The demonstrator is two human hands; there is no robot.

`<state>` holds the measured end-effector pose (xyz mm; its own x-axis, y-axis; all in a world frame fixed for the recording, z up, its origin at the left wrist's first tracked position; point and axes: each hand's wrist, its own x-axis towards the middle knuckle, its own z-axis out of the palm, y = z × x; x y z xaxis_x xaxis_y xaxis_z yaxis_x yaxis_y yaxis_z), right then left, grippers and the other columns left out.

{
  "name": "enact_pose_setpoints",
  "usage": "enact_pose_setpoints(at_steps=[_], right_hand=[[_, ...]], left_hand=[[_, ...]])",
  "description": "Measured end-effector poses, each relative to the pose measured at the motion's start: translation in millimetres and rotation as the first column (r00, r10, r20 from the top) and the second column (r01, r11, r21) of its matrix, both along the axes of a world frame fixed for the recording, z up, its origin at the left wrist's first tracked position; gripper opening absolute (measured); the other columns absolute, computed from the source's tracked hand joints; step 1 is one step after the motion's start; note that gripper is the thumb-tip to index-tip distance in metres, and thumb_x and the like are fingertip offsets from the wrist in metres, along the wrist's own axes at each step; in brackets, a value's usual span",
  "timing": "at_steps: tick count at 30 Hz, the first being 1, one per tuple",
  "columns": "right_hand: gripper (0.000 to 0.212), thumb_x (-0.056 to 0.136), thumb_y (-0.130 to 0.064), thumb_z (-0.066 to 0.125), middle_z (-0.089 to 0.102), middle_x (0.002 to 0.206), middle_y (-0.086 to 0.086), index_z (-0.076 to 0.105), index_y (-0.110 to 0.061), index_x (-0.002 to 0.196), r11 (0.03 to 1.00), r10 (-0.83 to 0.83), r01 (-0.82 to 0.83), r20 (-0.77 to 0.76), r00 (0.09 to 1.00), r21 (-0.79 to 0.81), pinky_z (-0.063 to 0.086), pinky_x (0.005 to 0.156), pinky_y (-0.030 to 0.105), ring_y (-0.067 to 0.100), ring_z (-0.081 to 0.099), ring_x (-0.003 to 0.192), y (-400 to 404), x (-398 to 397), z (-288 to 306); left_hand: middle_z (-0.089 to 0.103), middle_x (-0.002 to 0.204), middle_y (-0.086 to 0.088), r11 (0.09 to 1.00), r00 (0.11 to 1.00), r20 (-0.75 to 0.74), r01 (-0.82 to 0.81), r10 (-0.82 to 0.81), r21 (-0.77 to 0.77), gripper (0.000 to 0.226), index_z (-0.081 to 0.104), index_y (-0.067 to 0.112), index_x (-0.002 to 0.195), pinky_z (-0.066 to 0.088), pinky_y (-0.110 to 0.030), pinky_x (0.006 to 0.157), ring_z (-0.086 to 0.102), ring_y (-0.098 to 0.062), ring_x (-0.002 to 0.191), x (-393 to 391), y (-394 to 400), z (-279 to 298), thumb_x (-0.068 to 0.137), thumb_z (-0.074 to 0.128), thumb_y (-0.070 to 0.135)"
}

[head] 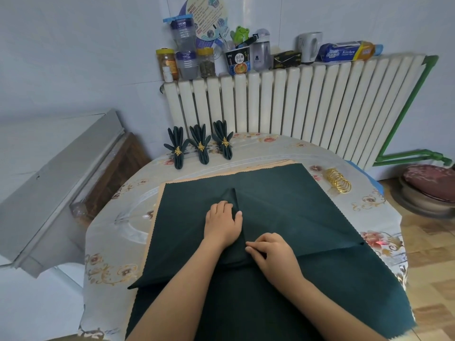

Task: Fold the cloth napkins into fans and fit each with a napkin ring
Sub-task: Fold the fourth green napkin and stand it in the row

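Note:
A dark green cloth napkin (pixel 283 207) lies spread on the table, with a narrow fold raised along its middle. My left hand (pixel 222 223) rests flat on that fold with fingers straight. My right hand (pixel 272 254) pinches the fold's near end between thumb and fingers. Three finished dark green fan napkins (pixel 200 146) with gold leaf rings stand in a row at the table's far left. A pile of gold napkin rings (pixel 338 180) lies to the right of the cloth.
The round table (pixel 105 244) has a floral plastic cover, and tan cloth shows under the green napkin. A white radiator (pixel 295 102) behind carries jars, bottles and boxes. A grey cabinet (pixel 56 183) stands to the left and a cushioned stool (pixel 428 188) to the right.

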<state>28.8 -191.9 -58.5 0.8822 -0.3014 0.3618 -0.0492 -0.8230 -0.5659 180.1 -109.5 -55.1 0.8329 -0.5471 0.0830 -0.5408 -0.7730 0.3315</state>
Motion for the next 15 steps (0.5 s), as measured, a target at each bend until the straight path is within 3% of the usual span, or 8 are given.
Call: enact_pose_setpoints(at_steps=[6,9,15], right_hand=[[0.024,0.087,-0.037,0.057,0.060,0.075,-0.013,0.076,-0.024,0.090,0.995,0.002,0.002,0.033,0.999,-0.105,0.046,0.065,0.022,0.007,0.053,0.071,4.6,-4.5,-0.8],[0.033,0.086,-0.041,0.046,0.059,0.074,-0.014,0.075,-0.026,0.086,0.982,0.020,-0.004,0.082,0.996,-0.187,0.048,0.060,0.022,0.007,0.053,0.067,8.4,-8.6,0.4],[0.029,0.080,-0.042,0.048,0.060,0.077,-0.014,0.073,-0.027,0.087,0.933,0.170,-0.149,0.036,0.985,-0.328,0.047,0.059,0.016,0.005,0.054,0.068,13.9,-12.2,-2.6]], left_hand=[[0.030,0.147,-0.002,0.998,0.999,0.036,-0.002,0.000,0.068,0.066,0.032,0.014,0.141,0.018,-0.036,0.113,0.024,-0.022,0.134,-2.5,-0.4,-3.3,0.093,0.033,0.059],[0.028,0.149,-0.002,0.998,0.999,0.039,0.001,-0.003,0.066,0.069,0.027,0.016,0.144,0.017,-0.037,0.114,0.022,-0.022,0.136,-2.0,-0.3,-3.9,0.092,0.035,0.060],[0.022,0.152,-0.004,0.996,1.000,0.000,0.020,-0.020,0.081,0.071,0.014,0.020,0.149,0.013,-0.039,0.116,0.016,-0.024,0.140,-0.8,0.7,-2.7,0.093,0.034,0.058]])
